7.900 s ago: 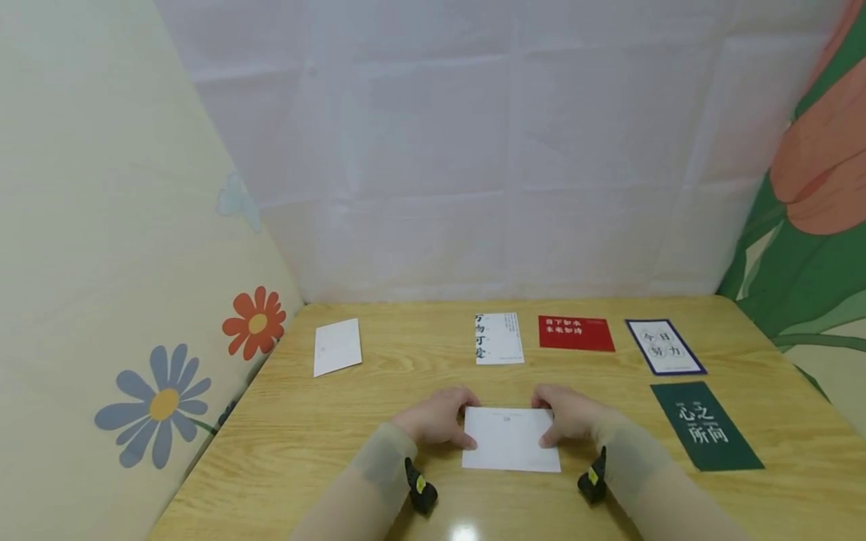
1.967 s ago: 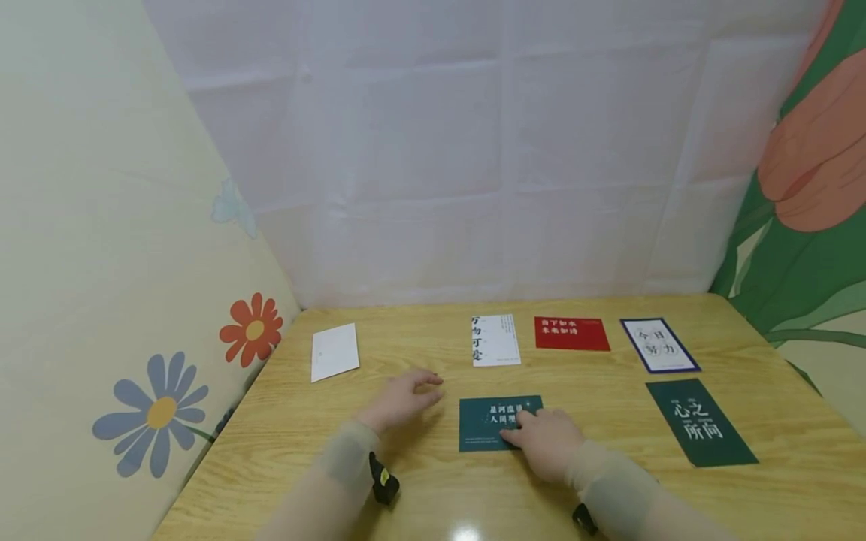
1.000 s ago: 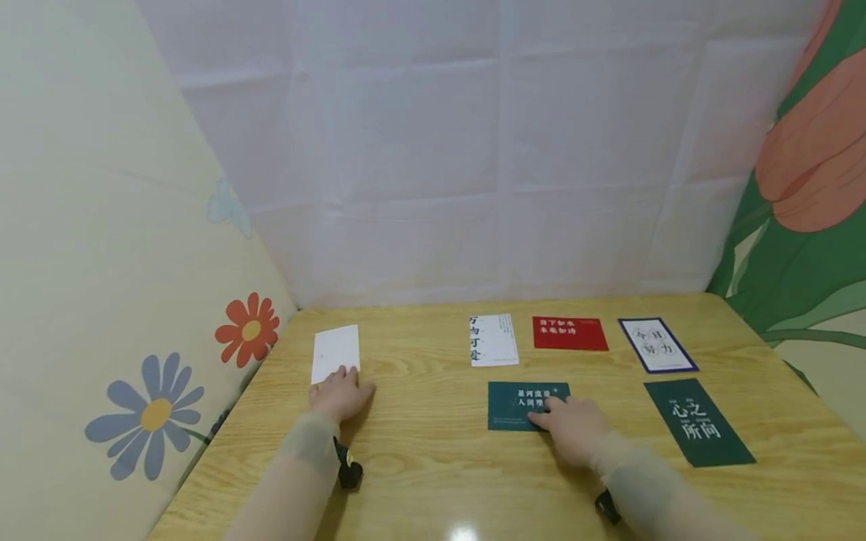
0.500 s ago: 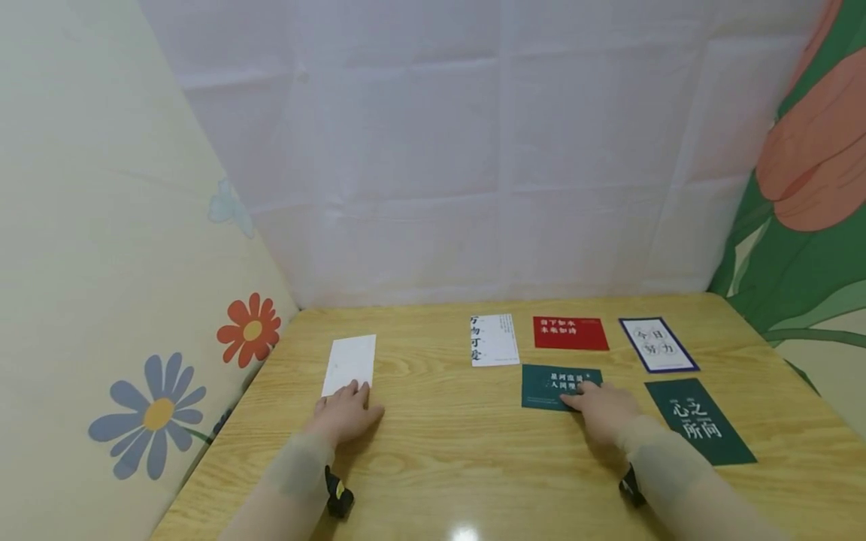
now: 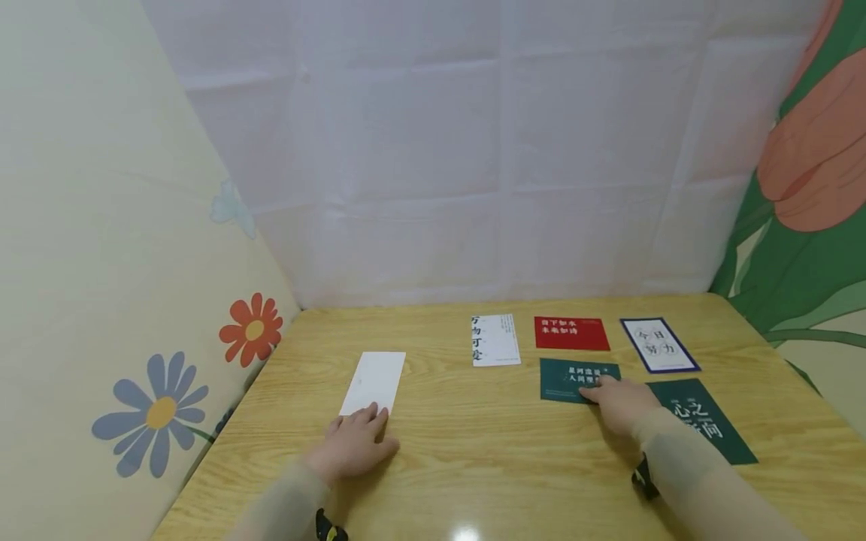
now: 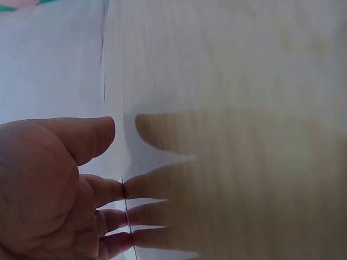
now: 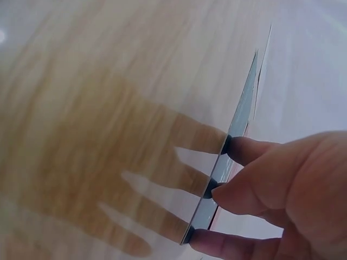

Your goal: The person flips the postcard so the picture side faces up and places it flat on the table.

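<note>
My left hand (image 5: pixel 358 445) lies with its fingers extended, their tips on the near edge of a blank-looking white card (image 5: pixel 374 383) at the left of the table. In the left wrist view, the fingertips (image 6: pixel 114 189) rest along the card's thin edge and the thumb is off it. My right hand (image 5: pixel 622 402) presses its fingertips onto a teal card (image 5: pixel 558 379) with white Chinese lettering. Seen from the right wrist, that card (image 7: pixel 244 108) lies flat on the table under several fingertips. The hand covers its lower right corner.
Behind the teal card lie a white card with black lettering (image 5: pixel 496 342) and a red card (image 5: pixel 572 334). A blue-bordered card (image 5: pixel 659 346) is at the back right. A dark green card (image 5: pixel 717 424) lies partly behind the right forearm. White cloth (image 5: pixel 419 150) backs the wooden table (image 5: pixel 460 466).
The middle card, held white side up by both hands, has been turned teal side up and slid right and back. My left hand moved onto the left white card and dragged it nearer and rightward.
</note>
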### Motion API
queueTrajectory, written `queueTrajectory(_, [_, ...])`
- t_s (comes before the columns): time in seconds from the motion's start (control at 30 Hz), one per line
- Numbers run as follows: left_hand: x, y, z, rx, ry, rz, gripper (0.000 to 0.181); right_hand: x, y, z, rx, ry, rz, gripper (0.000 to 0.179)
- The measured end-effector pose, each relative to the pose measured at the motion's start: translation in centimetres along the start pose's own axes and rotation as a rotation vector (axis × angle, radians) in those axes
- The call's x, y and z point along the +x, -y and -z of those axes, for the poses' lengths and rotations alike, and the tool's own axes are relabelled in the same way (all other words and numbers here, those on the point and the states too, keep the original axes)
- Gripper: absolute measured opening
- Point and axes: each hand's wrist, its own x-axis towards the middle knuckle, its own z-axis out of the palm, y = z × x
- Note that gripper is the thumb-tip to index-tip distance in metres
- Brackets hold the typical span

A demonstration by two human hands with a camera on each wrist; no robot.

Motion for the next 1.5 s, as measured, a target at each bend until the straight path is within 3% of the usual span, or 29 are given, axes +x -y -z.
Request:
queueTrajectory(0.3, [-2.6, -2.0, -0.4, 0.005, 0.045, -0.188, 0.072, 0.0, 0.0, 0.5, 0.013, 0.009, -0.019, 0.039])
queueTrajectory(0.47, [-3.3, -2.9, -0.3, 0.026, 0.097, -0.298, 0.072, -0.1, 0.2, 0.6, 0.011, 0.013, -0.022, 0.039])
queueTrajectory(0.73, [-4.0, -4.0, -0.2, 0.033, 0.187, -0.41, 0.069, 0.0, 0.2, 0.6, -0.007, 0.01, -0.016, 0.039])
queueTrajectory(0.97, [-3.1, -4.0, -0.6, 0.011, 0.174, -0.539, 0.056, 0.0, 0.2, 0.5, -0.046, -0.004, 0.014, 0.038])
queueTrajectory(1.13, [-1.9, -4.3, -0.9, -0.046, 0.172, -0.583, 0.043, 0.1, 0.2, 0.4, -0.039, -0.006, 0.014, 0.038])
queueTrajectory(1.33, [-0.4, -5.1, -1.0, -0.131, 0.26, -0.601, 0.034, 0.1, 0.1, 0.4, -0.025, -0.005, -0.002, 0.038])
queueTrajectory(1.5, [0.4, -6.1, -0.9, -0.126, 0.304, -0.615, 0.032, 0.1, 0.2, 0.3, 0.002, -0.004, -0.022, 0.038])
